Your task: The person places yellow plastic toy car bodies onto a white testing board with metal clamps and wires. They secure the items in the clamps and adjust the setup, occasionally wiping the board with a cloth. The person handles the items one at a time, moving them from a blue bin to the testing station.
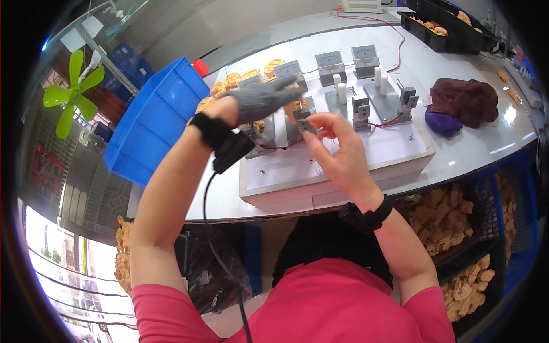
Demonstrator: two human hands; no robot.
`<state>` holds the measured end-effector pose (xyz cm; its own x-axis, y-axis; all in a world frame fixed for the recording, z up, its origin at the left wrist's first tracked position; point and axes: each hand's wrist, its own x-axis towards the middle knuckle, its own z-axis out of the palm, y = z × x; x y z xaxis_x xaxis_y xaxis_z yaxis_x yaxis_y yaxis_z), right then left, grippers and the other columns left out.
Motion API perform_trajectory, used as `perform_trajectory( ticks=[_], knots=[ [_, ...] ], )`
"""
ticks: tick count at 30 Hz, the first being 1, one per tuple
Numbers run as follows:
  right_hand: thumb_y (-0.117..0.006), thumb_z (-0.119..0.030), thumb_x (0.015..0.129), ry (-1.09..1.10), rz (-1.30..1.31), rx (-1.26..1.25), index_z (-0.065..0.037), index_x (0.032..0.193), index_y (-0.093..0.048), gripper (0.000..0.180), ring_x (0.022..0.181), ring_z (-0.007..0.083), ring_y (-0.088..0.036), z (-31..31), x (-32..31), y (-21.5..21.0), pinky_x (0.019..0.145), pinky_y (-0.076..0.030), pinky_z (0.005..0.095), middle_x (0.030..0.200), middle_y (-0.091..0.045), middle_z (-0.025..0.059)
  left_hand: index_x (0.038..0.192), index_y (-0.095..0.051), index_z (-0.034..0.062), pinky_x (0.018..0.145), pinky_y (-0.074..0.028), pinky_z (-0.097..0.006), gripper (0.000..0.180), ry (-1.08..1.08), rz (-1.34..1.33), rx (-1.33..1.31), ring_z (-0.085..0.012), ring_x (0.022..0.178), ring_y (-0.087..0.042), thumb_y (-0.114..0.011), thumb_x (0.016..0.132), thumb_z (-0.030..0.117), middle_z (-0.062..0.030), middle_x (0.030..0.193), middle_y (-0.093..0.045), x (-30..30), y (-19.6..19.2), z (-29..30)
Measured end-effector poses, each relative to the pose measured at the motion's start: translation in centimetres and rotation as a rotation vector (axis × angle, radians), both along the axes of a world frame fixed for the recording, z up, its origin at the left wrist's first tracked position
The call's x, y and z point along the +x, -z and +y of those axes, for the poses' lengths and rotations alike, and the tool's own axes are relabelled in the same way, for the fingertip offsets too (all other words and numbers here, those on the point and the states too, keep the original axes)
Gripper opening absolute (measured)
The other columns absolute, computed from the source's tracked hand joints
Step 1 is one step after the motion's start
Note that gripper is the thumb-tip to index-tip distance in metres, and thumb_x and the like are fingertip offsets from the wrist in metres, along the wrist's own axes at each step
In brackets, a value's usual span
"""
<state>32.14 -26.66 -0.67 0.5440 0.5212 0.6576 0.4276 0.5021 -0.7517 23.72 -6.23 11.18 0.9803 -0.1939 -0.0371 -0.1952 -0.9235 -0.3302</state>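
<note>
My left hand [260,104], in a grey glove, reaches over the second test station from the left with its fingers stretched out. Beneath its fingertips shows a tan flat piece [290,110], partly hidden by the hand. My bare right hand [344,153] pinches thumb and forefinger at a small grey clamp block [304,124] on the front of that station. Red wires [279,148] run between the front clamps. Behind, grey panel meters [330,67] stand in a row. White posts [342,92] rise from the two right-hand stations, apart from my hands.
A blue bin [157,117] tilts at the left beside several tan pieces [250,74]. Brown and purple cloths [464,103] lie at the right. Black trays [437,28] with tan pieces stand far right; crates of tan pieces [466,288] sit below the table. A green fan [74,94] hangs at left.
</note>
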Motion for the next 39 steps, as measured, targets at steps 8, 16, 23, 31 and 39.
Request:
perform_trajectory(
  ticks=[8,16,23,31,39],
  knots=[
    [-0.071,-0.009,0.084,0.063,-0.381,-0.236,-0.005,0.09,-0.065,0.009,0.087,0.0296,-0.06,-1.0,0.7,0.8,0.078,-0.046,0.04,0.096,-0.061,0.0094,0.15,-0.043,0.0071,0.097,-0.046,-0.029,0.066,-0.794,-0.283,-0.801,-0.0213,0.117,-0.058,-0.053,0.1,0.049,-0.0145,0.134,-0.058,-9.8,-2.4,2.1],
    [-0.071,-0.009,0.083,0.065,-0.555,-0.397,-0.004,0.09,-0.064,0.011,0.089,0.0307,-0.057,-1.5,0.7,0.7,0.08,-0.045,0.0405,0.091,-0.058,0.0096,0.15,-0.042,0.005,0.111,-0.037,-0.035,0.08,-1.241,-0.097,-0.714,-0.0283,0.137,-0.046,-0.059,0.092,0.057,-0.0189,0.147,-0.048,-14.9,5.2,12.0],
    [-0.07,-0.005,0.083,0.082,-0.555,-0.447,-0.003,0.089,-0.063,0.009,0.087,0.0303,-0.057,-1.3,0.7,0.4,0.079,-0.046,0.0406,0.089,-0.058,0.0104,0.151,-0.041,0.0119,0.115,-0.035,-0.04,0.083,-1.237,-0.118,-0.321,-0.0355,0.14,-0.042,-0.064,0.083,0.053,-0.021,0.151,-0.043,-11.2,9.9,16.4],
    [-0.068,-0.001,0.083,0.044,-0.519,-0.476,-0.002,0.089,-0.062,0.008,0.088,0.0305,-0.058,-1.3,0.4,-0.1,0.079,-0.047,0.0399,0.09,-0.059,0.0107,0.148,-0.042,0.0155,0.109,-0.042,-0.042,0.08,-1.278,-0.112,-0.32,-0.0328,0.136,-0.045,-0.069,0.08,0.046,-0.0156,0.147,-0.047,-11.8,11.2,12.9],
    [-0.066,0.0,0.084,0.025,-0.542,-0.481,-0.001,0.09,-0.062,0.008,0.089,0.0316,-0.058,-1.4,0.4,-0.2,0.081,-0.047,0.04,0.092,-0.059,0.0121,0.143,-0.047,0.0147,0.105,-0.046,-0.042,0.076,-1.12,-0.23,-0.449,-0.0335,0.129,-0.051,-0.072,0.078,0.045,-0.0161,0.139,-0.052,-13.8,12.7,11.1]
  ],
)
